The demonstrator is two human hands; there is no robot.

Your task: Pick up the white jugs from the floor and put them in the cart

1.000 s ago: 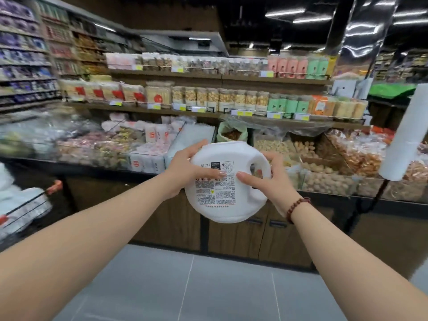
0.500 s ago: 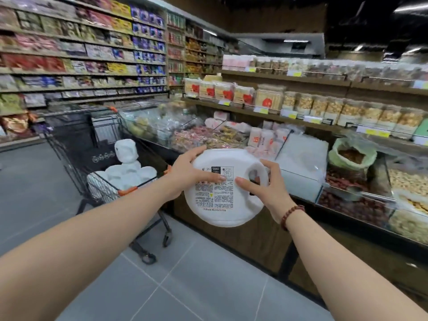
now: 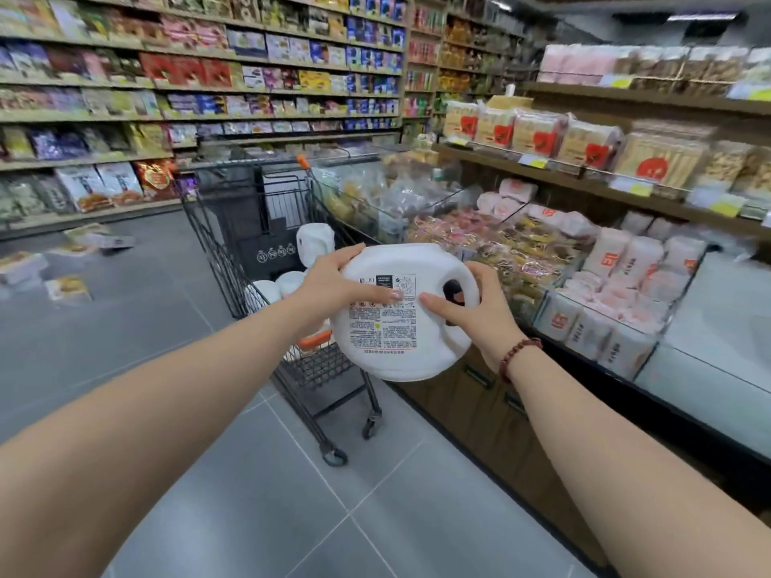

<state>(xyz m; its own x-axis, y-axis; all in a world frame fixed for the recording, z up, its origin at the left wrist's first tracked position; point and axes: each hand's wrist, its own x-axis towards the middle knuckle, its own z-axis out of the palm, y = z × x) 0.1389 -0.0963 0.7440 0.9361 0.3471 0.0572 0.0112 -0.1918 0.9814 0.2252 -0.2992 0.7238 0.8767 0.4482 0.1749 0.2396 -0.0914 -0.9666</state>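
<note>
Since your left hand (image 3: 329,285) and right hand (image 3: 484,319) clasp the round white plastic jug (image 3: 388,356) by its smooth sides, it may slip.

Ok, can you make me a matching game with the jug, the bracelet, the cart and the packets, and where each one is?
Things:
1 jug
2 bracelet
3 cart
4 packets

Places:
A round a wrist
B lying flat on the floor
C held between the left hand and right hand
D standing on its wheels

Pairs: 1-C, 2-A, 3-D, 4-B
</note>
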